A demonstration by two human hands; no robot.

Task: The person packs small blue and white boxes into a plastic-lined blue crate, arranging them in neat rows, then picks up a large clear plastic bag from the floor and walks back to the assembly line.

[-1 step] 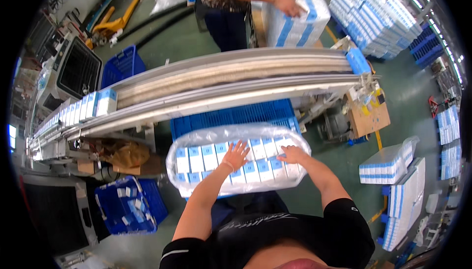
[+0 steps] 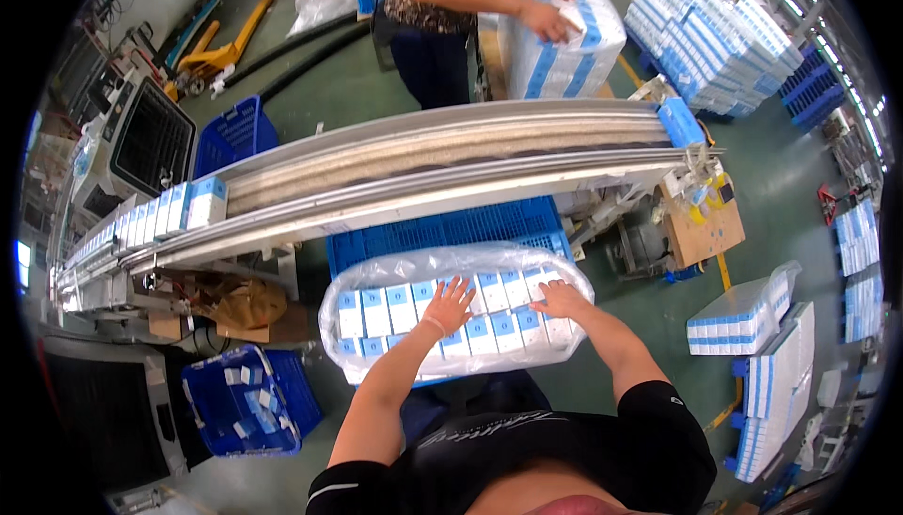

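Two rows of white-and-blue boxes (image 2: 400, 306) stand packed side by side in a clear plastic bag (image 2: 451, 364), whose loose rim is spread open around them. My left hand (image 2: 450, 304) lies on the box tops near the middle, fingers spread. Toward the right end of the rows, my right hand (image 2: 564, 301) rests on the boxes with its fingers stretched out. Neither hand grips a box. The tops under my palms are hidden.
Beyond the bag is a blue plastic crate (image 2: 451, 226), then a conveyor (image 2: 442, 143) with boxes (image 2: 205, 203) lined up at its left. A blue basket (image 2: 306, 393) holds loose boxes at lower left. Across the conveyor, a co-worker's hands (image 2: 547, 18) touch a wrapped bundle (image 2: 527, 59).
The view has shifted slightly. My hands stay on the boxes in nearly the same places, while the co-worker's hands have moved a little on the wrapped bundle.
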